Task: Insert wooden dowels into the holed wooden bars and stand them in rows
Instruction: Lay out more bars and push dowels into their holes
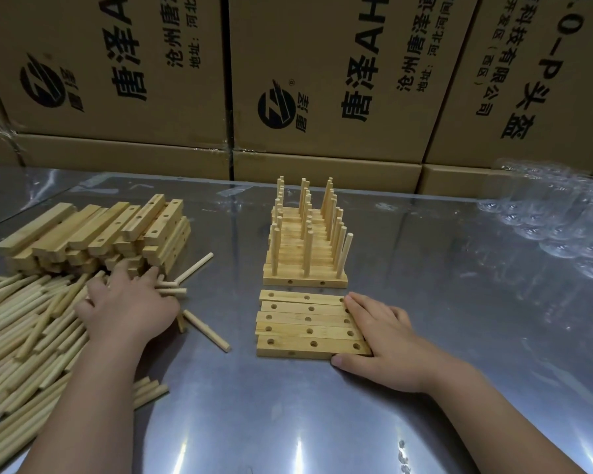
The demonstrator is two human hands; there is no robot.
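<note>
- Cardboard boxes (322, 63) with printed writing wall off the far side of a shiny metal table (288, 422). Clear plastic wrap (555, 220) lies crumpled at the far right.
- The right hand (387, 340) lies flat and open on the right ends of the empty bars (305, 323) in the near middle. Its fingers are straight and its thumb is against the nearest edge, and it grips nothing.
- The left hand (127, 309) is palm down on the dowels (21, 330) heaped at the near left. Its fingers curl round a few of them, and their ends stick out to the right.
- The step in hand looks like gathering dowels to fill the empty bars. It is best to take only as many as can be set one at a time.
- The right hand should keep the bars squared together so the holes stay lined up. Each dowel should go in straight and be seated fully before the next.
- There are five empty bars with three top holes each, so fifteen dowels are needed.
- The finished rows (305, 248) stand just beyond, with three dowels per bar. The number of bars is hard to count, but it looks like roughly nine.
- The spare bars (93, 230) stacked at the far left and the loose dowels are too many to count.
</note>
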